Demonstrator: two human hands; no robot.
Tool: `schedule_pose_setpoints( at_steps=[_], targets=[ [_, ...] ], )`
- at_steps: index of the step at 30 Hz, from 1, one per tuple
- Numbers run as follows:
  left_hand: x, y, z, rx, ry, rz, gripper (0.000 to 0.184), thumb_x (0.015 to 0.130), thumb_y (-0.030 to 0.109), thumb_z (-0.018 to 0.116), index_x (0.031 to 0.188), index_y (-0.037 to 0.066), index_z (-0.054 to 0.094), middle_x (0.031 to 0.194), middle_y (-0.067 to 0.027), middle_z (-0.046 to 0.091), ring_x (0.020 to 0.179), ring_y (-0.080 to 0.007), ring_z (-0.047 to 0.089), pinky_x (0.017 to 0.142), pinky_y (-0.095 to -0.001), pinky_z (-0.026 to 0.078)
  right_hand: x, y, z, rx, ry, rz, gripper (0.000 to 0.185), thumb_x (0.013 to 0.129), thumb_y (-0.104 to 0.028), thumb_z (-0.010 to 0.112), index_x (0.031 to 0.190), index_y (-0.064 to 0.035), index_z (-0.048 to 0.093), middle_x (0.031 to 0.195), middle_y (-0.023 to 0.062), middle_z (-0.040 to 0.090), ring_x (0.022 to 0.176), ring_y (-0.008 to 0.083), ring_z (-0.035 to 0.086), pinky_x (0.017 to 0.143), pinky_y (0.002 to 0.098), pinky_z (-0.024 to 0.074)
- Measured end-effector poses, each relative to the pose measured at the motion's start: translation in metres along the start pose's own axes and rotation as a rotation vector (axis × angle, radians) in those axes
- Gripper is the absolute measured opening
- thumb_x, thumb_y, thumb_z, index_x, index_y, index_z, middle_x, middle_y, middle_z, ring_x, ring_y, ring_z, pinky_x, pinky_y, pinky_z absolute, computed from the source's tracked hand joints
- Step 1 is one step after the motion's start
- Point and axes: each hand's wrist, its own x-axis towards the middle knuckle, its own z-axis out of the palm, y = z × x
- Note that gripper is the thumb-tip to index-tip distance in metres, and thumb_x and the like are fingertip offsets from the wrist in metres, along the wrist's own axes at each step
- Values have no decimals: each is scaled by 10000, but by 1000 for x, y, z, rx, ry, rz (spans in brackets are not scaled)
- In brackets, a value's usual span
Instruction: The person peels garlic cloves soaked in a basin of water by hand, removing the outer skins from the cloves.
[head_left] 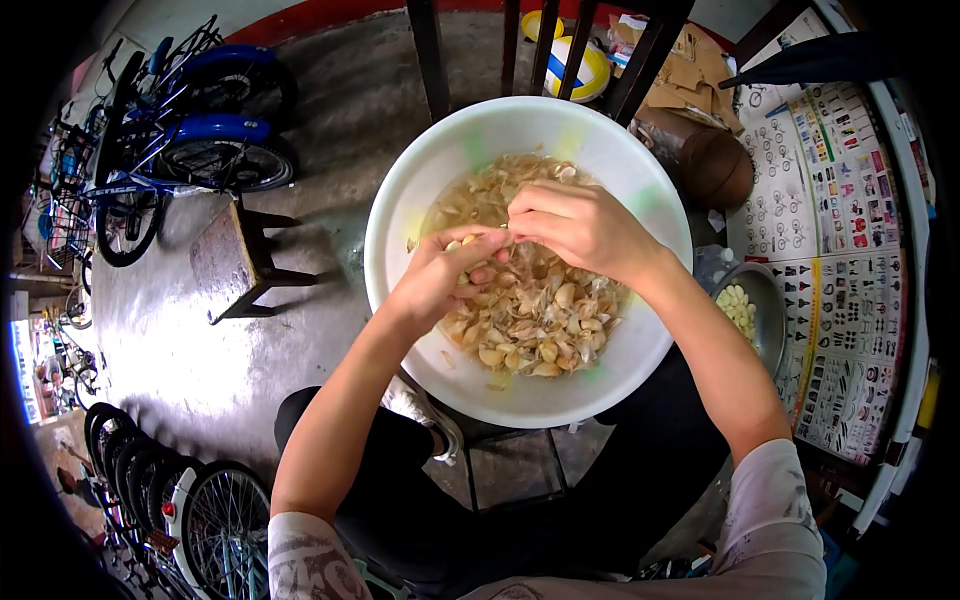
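A large white basin point(400, 160) stands in front of me, holding water with many garlic cloves point(547, 352) and loose papery skins floating in it. Over the basin, my left hand point(455, 265) is closed around a few pale garlic cloves point(462, 245). My right hand point(575, 228) meets it with the fingertips pinched together at a small piece that I cannot make out clearly. To the right, a metal bowl point(772, 325) contains peeled garlic cloves point(738, 308).
A wooden stool point(235, 262) stands on the floor at left. Bicycles point(200, 150) fill the left side, with more wheels point(225, 530) below. Dark chair bars point(430, 60) rise behind the basin. A basketball point(716, 168) and a printed poster board point(830, 270) are at right.
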Motion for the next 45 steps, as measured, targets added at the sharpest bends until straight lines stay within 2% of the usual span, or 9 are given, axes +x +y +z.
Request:
schedule_pose_setpoints(
  at_steps=[4,6,10,18,21,28,33,39,45],
  targets=[
    [3,4,-8,265,32,-4,296,927,255,675,1089,7,687,874,0,621,685,-31,460,529,-174,323,1,-3,1,-7,-41,46,137,767,-21,701,862,-28,602,871,65,595,828,246,624,674,350,521],
    [5,3,-11,422,15,159,325,906,246,708,1122,3,693,848,6,629,671,-30,468,557,-178,355,-1,-3,4,-20,-73,70,151,785,-24,688,885,-32,574,878,66,572,848,249,611,667,355,514],
    [3,1,-5,397,82,182,314,892,227,728,1109,3,694,803,25,607,641,-28,455,555,-179,349,2,-7,9,-16,-83,127,74,852,-19,614,877,-26,544,887,75,528,841,260,580,678,382,514],
    [3,-18,17,-312,248,165,206,933,163,663,1103,48,684,819,44,536,694,-61,435,535,-182,335,4,-18,31,8,83,311,89,858,1,564,910,-22,496,920,101,516,834,295,572,659,399,500],
    [5,-26,15,-440,197,205,189,952,171,635,1095,55,678,872,47,560,723,-51,427,517,-193,265,6,-21,38,37,122,303,96,859,-3,568,913,-28,493,910,100,516,801,294,574,634,406,495],
    [5,-27,13,-476,198,167,187,970,180,602,1097,59,669,976,47,570,764,-54,422,544,-182,281,3,-21,42,79,71,346,86,874,-10,567,916,-25,494,873,104,512,763,302,573,620,407,490],
    [4,-5,12,130,283,158,287,925,240,665,1137,47,677,873,34,597,708,-46,466,549,-193,340,4,-10,25,28,113,307,81,884,-28,582,915,-25,507,893,101,526,755,312,581,623,404,487],
    [6,9,-6,537,186,145,325,886,287,720,1067,17,721,769,0,640,702,-40,522,586,-198,386,-1,-11,23,48,-14,310,63,884,-25,587,933,-28,546,953,75,563,771,299,625,643,412,502],
    [2,13,-10,600,111,145,299,891,267,717,1040,9,727,763,-2,643,687,-38,512,577,-198,364,1,-5,15,133,-107,175,78,847,-8,631,907,-15,581,933,75,586,797,284,632,662,391,513]
  ],
)
